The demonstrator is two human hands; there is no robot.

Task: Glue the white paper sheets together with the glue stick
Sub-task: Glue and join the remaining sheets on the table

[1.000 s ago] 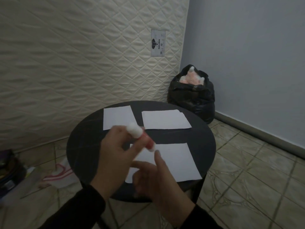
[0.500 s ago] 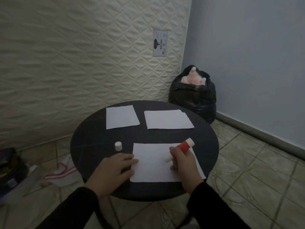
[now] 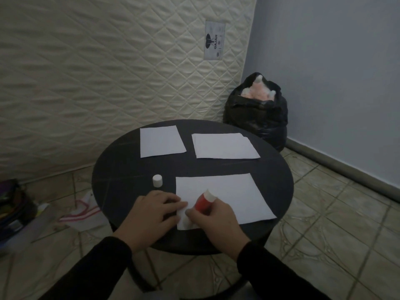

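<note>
Matt white paper sheet (image 3: 227,191) on a smooth dark table (image 3: 121,169) — quilted fabric mattress (image 3: 108,72) behind, glossy plastic bag (image 3: 259,118).

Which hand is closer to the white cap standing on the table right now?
Left. The left hand rests on the table just below the white cap, its fingers holding down the near sheet's edge. The right hand, gripping the glue stick, is farther right.

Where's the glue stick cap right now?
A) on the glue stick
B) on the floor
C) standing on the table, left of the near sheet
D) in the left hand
C: the white cap stands alone on the black table, left of the near sheet and beyond the left hand; the right hand holds the uncapped glue stick.
</note>
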